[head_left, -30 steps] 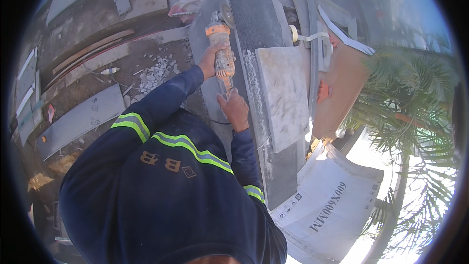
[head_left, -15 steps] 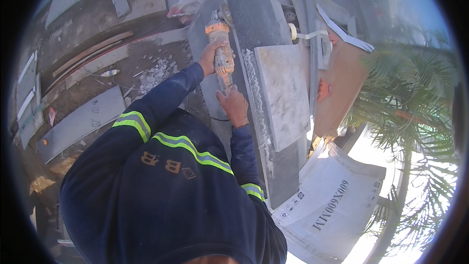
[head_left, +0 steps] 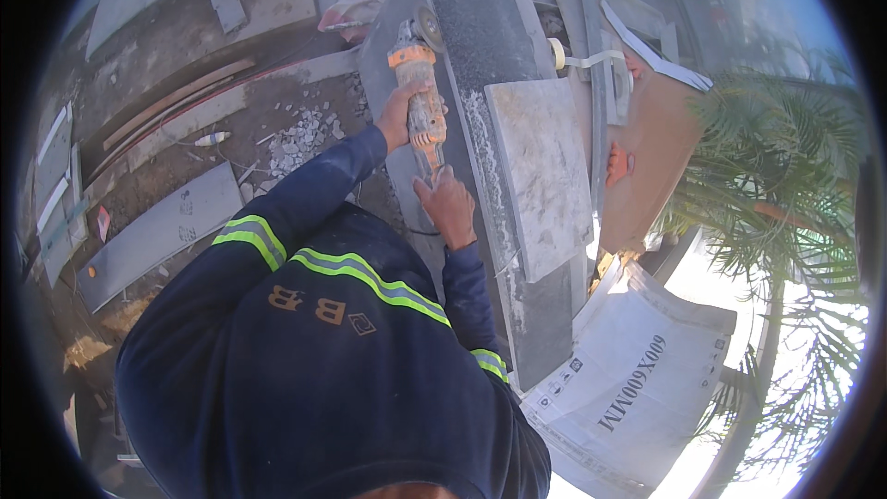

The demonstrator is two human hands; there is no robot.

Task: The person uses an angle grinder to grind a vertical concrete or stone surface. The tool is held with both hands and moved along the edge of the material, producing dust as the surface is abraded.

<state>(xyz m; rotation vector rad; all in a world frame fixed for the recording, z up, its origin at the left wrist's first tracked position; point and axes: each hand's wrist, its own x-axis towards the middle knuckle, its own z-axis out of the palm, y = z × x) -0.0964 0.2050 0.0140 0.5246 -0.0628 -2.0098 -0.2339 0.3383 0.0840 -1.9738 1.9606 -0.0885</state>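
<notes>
I hold a dusty orange angle grinder (head_left: 425,115) with both hands. My left hand (head_left: 397,117) is wrapped round its body, just behind the orange collar. Lower down, my right hand (head_left: 451,210) closes on the rear handle, where the cord trails off. At the far end, the round disc (head_left: 429,29) stands at the left edge of a long dark grey slab (head_left: 471,23). Whether the disc touches that edge, I cannot tell. A pale dusty tile (head_left: 539,171) lies on the slab to the right of my hands.
Broken tile chips (head_left: 300,139) litter the ground at left, near a long grey tile (head_left: 166,231) and a cable connector (head_left: 212,139). A roll of tape (head_left: 556,54) sits beyond the pale tile. Printed cardboard (head_left: 637,370) and palm leaves (head_left: 776,176) are at right.
The grinder has tilted slightly, so more of its disc's face shows. My right hand has shifted a little right and nearer. Both hands keep their grip.
</notes>
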